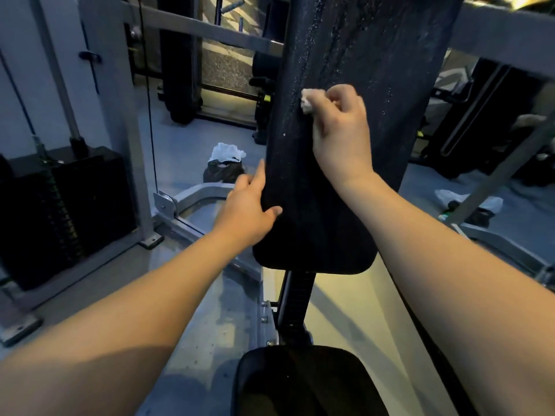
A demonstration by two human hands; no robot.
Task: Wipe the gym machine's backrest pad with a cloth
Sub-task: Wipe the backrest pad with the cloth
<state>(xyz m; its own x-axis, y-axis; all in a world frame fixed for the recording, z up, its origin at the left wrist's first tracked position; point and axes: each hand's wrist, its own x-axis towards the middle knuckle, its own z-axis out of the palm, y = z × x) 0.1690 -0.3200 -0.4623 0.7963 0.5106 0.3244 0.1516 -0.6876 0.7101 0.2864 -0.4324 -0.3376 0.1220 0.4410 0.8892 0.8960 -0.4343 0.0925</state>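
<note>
Head view, one cloth (307, 102) in right hand (341, 130), one backrest pad (345, 181)

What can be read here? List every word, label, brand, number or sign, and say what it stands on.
No text can be read in this view.
Backrest pad, cloth and seat pad: no print shows.
Weight stack: too dark to tell whether the plates carry numbers.
White bag on the floor at right: a greenish patch beside it, too blurred to read.
</note>
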